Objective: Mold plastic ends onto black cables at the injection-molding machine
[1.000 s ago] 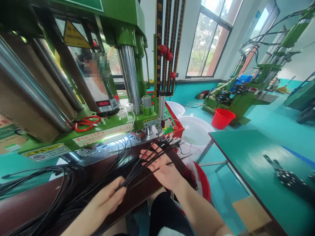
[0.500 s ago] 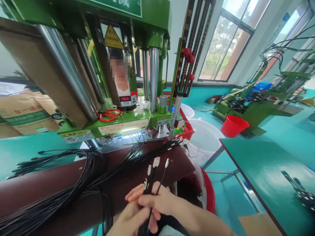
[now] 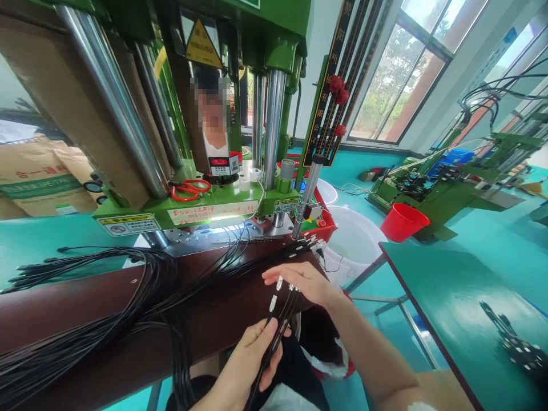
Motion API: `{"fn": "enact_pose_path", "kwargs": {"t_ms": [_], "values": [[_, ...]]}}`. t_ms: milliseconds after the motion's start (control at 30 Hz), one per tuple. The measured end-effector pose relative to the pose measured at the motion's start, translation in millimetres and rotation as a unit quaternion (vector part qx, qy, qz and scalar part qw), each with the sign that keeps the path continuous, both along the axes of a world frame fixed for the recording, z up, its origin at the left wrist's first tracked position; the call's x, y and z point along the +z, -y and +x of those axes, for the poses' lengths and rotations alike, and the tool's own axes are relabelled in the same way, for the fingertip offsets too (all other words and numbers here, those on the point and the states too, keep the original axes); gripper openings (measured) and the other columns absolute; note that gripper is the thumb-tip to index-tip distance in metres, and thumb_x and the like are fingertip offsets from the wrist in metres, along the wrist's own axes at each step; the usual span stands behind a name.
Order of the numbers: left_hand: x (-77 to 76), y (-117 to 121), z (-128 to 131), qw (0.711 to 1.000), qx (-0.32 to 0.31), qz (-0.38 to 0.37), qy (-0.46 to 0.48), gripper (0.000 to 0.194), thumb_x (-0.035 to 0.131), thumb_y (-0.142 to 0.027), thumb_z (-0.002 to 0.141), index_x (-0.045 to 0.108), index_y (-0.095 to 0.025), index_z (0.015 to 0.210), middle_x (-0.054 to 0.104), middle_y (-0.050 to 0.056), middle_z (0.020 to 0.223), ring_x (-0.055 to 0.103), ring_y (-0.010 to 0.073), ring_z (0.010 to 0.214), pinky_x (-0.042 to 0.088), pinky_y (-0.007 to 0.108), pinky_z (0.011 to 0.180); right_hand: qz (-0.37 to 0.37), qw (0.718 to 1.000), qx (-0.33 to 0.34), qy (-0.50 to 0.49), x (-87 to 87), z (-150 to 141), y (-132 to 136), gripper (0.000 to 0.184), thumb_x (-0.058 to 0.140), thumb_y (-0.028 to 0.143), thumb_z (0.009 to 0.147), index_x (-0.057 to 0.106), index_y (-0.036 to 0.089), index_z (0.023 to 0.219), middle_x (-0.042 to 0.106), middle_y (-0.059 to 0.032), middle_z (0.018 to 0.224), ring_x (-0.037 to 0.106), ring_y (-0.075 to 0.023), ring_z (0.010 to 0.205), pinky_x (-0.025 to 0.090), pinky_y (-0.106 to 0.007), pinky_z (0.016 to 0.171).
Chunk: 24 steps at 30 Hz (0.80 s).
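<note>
Wrapped around a small bundle of black cables [image 3: 286, 315] is my left hand [image 3: 261, 348], low in front of my body. The cables point upward, and their silvery-white connector ends [image 3: 274, 301] stick out above the fingers. My right hand [image 3: 306, 281] lies flat over these ends, fingers stretched out and palm down, at or just above the tips. On the brown bench behind, more black cables [image 3: 261, 261] run to the right, their pale ends gathered at the bench's right corner. A large heap of looped black cables [image 3: 120, 319] covers the bench's left part.
A green press machine [image 3: 240, 205] stands behind the brown bench [image 3: 218, 337], with red-handled scissors [image 3: 190, 190] on its ledge. To the right are a white tub [image 3: 355, 240], a red bucket [image 3: 405, 221] and a green table [image 3: 436, 285] bearing more cables. Below hangs a lined bin [image 3: 321, 342].
My left hand drew the cable bundle off the bench toward my body. My right hand left the cables' sides and rose over their connector ends. The view turned right.
</note>
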<state>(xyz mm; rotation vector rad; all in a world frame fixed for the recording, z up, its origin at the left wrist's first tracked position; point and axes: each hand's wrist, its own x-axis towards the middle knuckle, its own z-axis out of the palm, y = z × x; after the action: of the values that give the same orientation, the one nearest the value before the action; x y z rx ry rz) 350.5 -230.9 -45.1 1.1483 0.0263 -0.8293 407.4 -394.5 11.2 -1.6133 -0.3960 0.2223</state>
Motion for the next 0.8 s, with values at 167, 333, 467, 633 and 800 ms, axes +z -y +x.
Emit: {"fn": "enact_pose_path", "kwargs": {"t_ms": [167,333,467,633,800], "values": [[8.2,6,10,1.0,0.02,0.011,0.017,0.051,0.045,-0.063,0.072,0.051,-0.013,0.084,0.053,-0.001,0.045,0.04,0.0074,0.029,0.03,0.017,0.029,-0.042,0.999,-0.02,-0.022,-15.6,-3,-7,0.033,0.047,0.037,0.085,0.062,0.014,0.103,0.067,-0.0102,0.098,0.063,-0.0197,0.09,0.048,-0.035,0.082],[14.1,26,24,0.995,-0.015,0.035,0.091,0.048,0.038,-0.06,0.077,0.051,-0.014,0.081,0.056,0.0,0.049,0.043,0.0084,0.031,0.034,0.019,0.03,-0.187,0.971,-0.133,0.067,-12.5,-8,11,0.028,0.044,0.031,0.085,0.065,0.015,0.093,0.066,-0.0028,0.07,0.058,-0.0114,0.054,0.046,-0.023,0.054],[39.6,58,49,0.966,-0.118,0.064,0.222,0.045,0.031,-0.054,0.082,0.055,-0.016,0.083,0.058,0.001,0.052,0.047,0.0104,0.035,0.037,0.021,0.035,-0.219,0.911,-0.311,0.157,5.1,-22,47,0.024,0.046,0.03,0.083,0.066,0.017,0.089,0.059,0.001,0.057,0.052,-0.0104,0.048,0.042,-0.022,0.049],[75.8,95,84,0.851,-0.126,0.173,0.48,0.041,0.029,-0.041,0.086,0.057,-0.016,0.07,0.062,0.003,0.062,0.055,0.0129,0.055,0.04,0.023,0.053,-0.213,0.837,-0.461,0.205,6.4,-40,78,0.024,0.048,0.033,0.083,0.066,0.018,0.088,0.054,0.0026,0.053,0.05,-0.0107,0.048,0.04,-0.022,0.047],[84.6,120,91,0.798,-0.161,0.198,0.545,0.038,0.028,-0.033,0.087,0.055,-0.017,0.065,0.06,0.003,0.061,0.053,0.0142,0.057,0.038,0.025,0.057,-0.156,0.822,-0.513,0.19,-14.4,-40,85,0.024,0.049,0.034,0.082,0.063,0.018,0.094,0.053,0.0038,0.054,0.048,-0.01,0.048,0.04,-0.022,0.048]]}}
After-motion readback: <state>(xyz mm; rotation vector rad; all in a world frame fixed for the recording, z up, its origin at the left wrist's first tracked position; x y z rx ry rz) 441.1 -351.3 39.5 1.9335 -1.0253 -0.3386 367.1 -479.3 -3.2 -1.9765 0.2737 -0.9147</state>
